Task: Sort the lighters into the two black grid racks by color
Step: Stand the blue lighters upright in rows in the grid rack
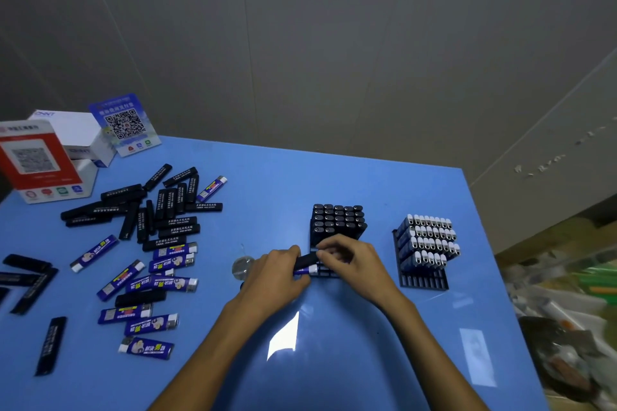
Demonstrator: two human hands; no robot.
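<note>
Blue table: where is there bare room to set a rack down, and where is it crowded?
Bare: far strip of the blue table behind both racks, and the near middle around the forearms. Crowded: the left side, under loose lighters. Between black-lighter rack and blue-lighter rack, only a narrow lane.

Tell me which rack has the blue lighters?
The right-hand rack: its lighters are blue with white tops. The other rack, by the hands, holds black ones.

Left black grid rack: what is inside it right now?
The left rack holds black lighters standing in its far rows. Its near rows are mostly covered by the right hand and left hand, so their contents cannot be seen.
</note>
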